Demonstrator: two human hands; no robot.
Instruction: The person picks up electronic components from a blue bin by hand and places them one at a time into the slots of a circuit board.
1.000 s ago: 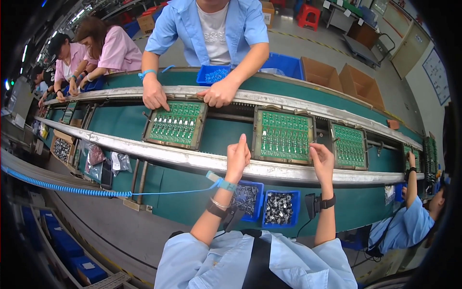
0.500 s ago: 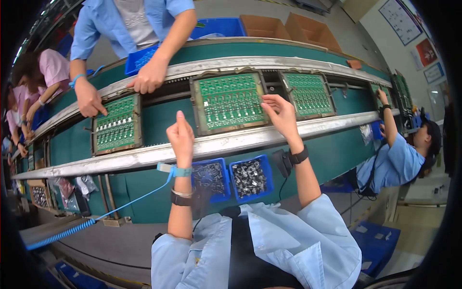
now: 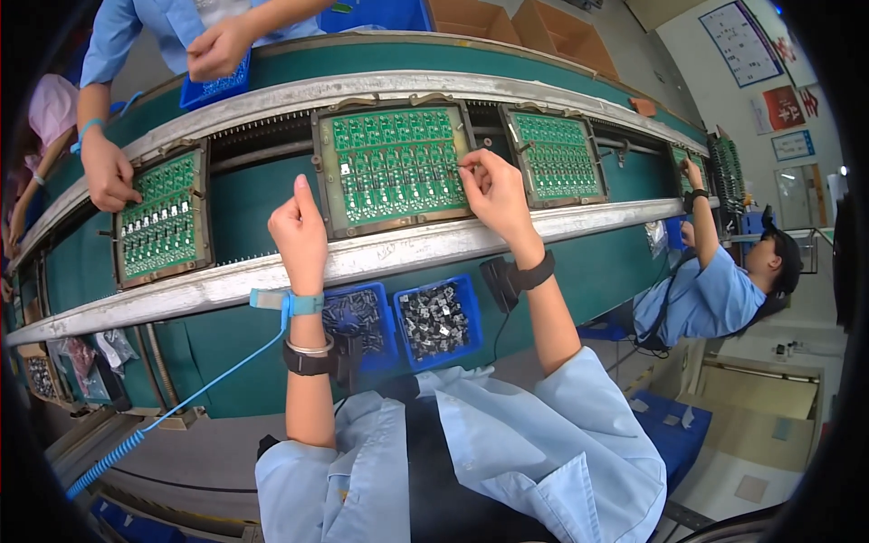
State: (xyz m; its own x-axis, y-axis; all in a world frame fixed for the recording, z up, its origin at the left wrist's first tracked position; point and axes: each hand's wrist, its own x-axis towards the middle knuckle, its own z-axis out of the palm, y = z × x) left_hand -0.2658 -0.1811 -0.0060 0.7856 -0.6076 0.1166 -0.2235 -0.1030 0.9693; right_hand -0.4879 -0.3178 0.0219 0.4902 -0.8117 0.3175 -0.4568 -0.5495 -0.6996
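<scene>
A green circuit board panel (image 3: 398, 172) in a metal frame lies on the line in front of me. My right hand (image 3: 498, 197) is over its right edge, thumb and fingertips pinched; a tiny dark bit shows there, too small to name. My left hand (image 3: 300, 237) hovers near the panel's lower left corner, thumb up and fingers curled in; whatever they hold is hidden. A blue wrist strap (image 3: 288, 301) with a coiled cord circles my left wrist. Below my hands stand a blue bin of small dark parts (image 3: 355, 319) and a blue bin of black-and-silver parts (image 3: 436, 319).
Framed panels stand to the left (image 3: 163, 217) and right (image 3: 554, 158) on the line, between metal rails (image 3: 398, 249). Across it, a co-worker's hand (image 3: 110, 176) touches the left panel. Another person (image 3: 715, 281) works at far right. Cardboard boxes (image 3: 561, 41) stand behind.
My right hand's fingers have closed from loosely spread into a pinch at the panel's right edge. The co-worker's other hand has lifted off the left panel's frame. The whole view has shifted.
</scene>
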